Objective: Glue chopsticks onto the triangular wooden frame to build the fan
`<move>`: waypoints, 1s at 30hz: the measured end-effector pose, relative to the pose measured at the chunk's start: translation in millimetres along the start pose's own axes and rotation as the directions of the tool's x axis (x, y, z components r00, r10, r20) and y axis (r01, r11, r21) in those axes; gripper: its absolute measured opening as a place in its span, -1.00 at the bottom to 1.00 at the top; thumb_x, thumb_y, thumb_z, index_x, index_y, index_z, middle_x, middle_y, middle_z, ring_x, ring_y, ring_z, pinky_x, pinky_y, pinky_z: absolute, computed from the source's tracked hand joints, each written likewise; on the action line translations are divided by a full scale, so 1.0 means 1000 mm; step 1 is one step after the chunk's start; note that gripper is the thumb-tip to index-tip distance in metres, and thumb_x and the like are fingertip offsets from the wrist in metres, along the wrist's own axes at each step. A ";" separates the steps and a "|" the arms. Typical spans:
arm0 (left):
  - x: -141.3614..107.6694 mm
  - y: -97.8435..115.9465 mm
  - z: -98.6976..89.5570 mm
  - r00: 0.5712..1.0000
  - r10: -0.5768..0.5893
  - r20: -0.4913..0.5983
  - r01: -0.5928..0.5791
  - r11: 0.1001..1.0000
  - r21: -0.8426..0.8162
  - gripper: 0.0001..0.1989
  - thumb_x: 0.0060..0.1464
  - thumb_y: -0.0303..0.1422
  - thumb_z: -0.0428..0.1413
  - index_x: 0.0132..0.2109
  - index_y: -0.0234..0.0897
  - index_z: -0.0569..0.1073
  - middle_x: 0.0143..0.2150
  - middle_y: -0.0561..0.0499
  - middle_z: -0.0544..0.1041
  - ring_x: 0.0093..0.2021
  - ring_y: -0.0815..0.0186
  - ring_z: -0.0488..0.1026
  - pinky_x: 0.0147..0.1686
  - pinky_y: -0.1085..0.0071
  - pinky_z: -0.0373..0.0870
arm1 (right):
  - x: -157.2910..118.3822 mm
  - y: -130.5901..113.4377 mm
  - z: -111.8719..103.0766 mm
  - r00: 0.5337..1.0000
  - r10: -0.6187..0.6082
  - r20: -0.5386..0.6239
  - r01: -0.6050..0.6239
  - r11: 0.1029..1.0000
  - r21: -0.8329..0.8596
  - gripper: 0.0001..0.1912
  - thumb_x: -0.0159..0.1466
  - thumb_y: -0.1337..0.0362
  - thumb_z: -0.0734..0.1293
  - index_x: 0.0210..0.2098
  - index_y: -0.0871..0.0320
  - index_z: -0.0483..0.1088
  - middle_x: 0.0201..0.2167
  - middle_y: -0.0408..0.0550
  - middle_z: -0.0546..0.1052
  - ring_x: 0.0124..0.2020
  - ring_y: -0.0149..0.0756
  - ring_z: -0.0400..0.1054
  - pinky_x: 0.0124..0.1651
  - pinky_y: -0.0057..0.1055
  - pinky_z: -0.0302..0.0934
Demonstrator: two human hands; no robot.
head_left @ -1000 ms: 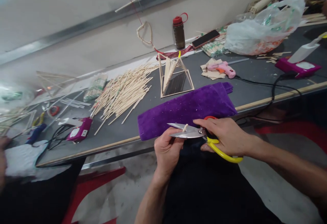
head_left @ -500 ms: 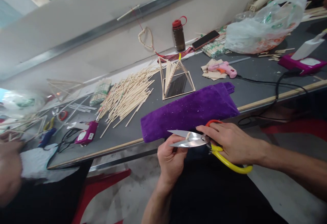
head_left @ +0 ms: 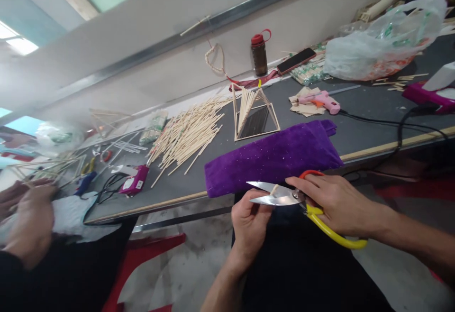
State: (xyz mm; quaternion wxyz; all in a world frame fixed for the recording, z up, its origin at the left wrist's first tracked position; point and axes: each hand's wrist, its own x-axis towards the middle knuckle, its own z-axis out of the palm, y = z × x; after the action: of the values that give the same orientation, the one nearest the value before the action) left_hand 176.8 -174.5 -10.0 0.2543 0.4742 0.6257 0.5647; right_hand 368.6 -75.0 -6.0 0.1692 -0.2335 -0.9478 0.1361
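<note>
In my right hand (head_left: 336, 203) is a pair of scissors (head_left: 280, 197) with one orange and one yellow handle, its blades parted and pointing left. A short piece of thin wooden stick (head_left: 274, 189) shows between the blades. My left hand (head_left: 250, 222) pinches that stick just under the blade tips; the rest of it is hidden by the fingers and lower blade. Behind the blades, a folded purple cloth (head_left: 272, 158) lies along the table edge. Beyond the cloth stands a small frame of sticks (head_left: 256, 136), with a fan of sticks leaning inside it.
Loose wooden sticks (head_left: 190, 134) are heaped left of the frame. A pink glue gun (head_left: 322, 101) with a trailing cord lies right, near a plastic bag (head_left: 384, 49). A red-capped bottle (head_left: 259, 56) and a phone (head_left: 296, 61) sit by the wall. Another person's hand (head_left: 33, 217) is at far left.
The view has shifted, so the table and both my hands appear farther right. The scissors remain parted around the stick. The other person's hand at left has come further into view.
</note>
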 end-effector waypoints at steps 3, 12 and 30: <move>-0.001 0.006 -0.002 0.986 0.165 0.021 -0.166 0.970 0.180 -0.90 0.13 -0.37 0.10 -0.34 -0.23 0.49 -0.43 0.02 0.54 -0.46 0.33 0.44 -0.41 0.44 0.35 | 0.001 -0.002 0.001 1.000 -0.011 0.001 0.011 1.000 -0.016 -0.44 0.15 0.35 0.23 0.16 0.23 0.23 -0.28 0.06 0.46 -0.31 -0.19 0.39 -0.27 -0.29 0.26; 0.011 0.011 -0.004 0.937 0.324 0.128 -0.340 0.772 0.536 -0.80 0.20 -0.47 -0.06 -0.32 -0.26 0.43 -0.51 -0.03 0.47 -0.52 0.28 0.40 -0.44 0.39 0.23 | 0.012 -0.011 0.001 0.999 0.040 0.033 -0.039 0.999 -0.032 -0.41 0.15 0.39 0.19 0.19 0.22 0.19 -0.14 0.16 0.50 -0.23 -0.10 0.45 -0.20 -0.16 0.34; 0.009 0.028 -0.014 0.762 -0.156 0.628 0.438 0.839 -0.323 -0.68 0.12 -0.38 -0.03 -0.59 -0.26 0.15 -0.67 0.15 0.11 -0.65 0.51 0.04 -0.62 0.48 -0.03 | 0.016 0.006 -0.025 0.973 -0.169 0.158 0.143 0.976 0.162 -0.37 0.17 0.45 0.23 0.23 0.10 0.13 -0.18 -0.01 0.48 -0.24 -0.22 0.39 -0.20 -0.31 0.23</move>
State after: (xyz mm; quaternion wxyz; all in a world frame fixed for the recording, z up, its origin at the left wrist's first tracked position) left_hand 169.8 -175.8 21.8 0.6235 0.4417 0.4384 0.4732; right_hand 367.6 -57.9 18.8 0.1148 -0.1321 -0.9613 0.2127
